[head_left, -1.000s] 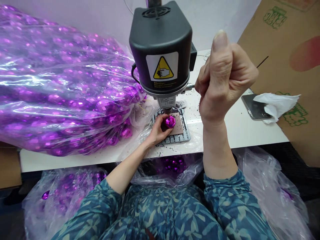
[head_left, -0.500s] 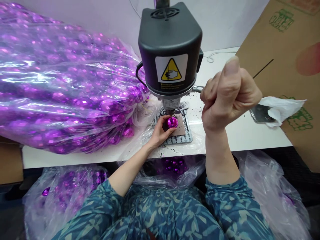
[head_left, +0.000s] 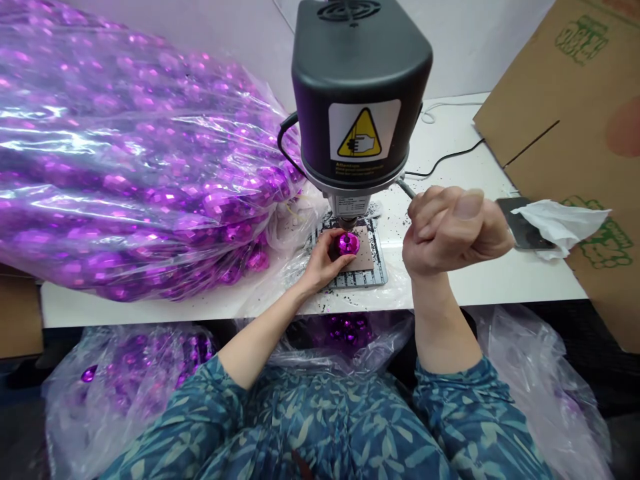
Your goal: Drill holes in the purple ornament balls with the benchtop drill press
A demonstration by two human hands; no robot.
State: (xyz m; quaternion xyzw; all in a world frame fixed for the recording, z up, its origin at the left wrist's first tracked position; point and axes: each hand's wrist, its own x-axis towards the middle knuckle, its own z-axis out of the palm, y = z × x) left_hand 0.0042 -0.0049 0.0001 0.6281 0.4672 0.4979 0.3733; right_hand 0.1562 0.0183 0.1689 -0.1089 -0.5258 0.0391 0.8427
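Beneath the black drill press (head_left: 363,73) my left hand (head_left: 324,261) grips a shiny purple faceted ball (head_left: 349,244) between thumb and fingers. The ball rests on a brown board (head_left: 364,257) over the slotted metal base (head_left: 381,267), right under the chuck (head_left: 347,223). Whether the drill tip touches the ball I cannot tell. My right hand (head_left: 450,230) is closed in a fist around the end of the press's lever (head_left: 406,189); its grip end is hidden by the fingers.
A large clear bag of purple balls (head_left: 140,180) fills the left of the white table (head_left: 495,280). Dark shavings lie around the base. At right are a phone (head_left: 520,223), a white tissue (head_left: 565,223) and a cardboard box (head_left: 565,100). More bagged balls (head_left: 350,328) hang below the table edge.
My right hand has come down with the lever, and its fist has tipped forward. My left hand keeps the ball under the chuck. The view has shifted slightly.
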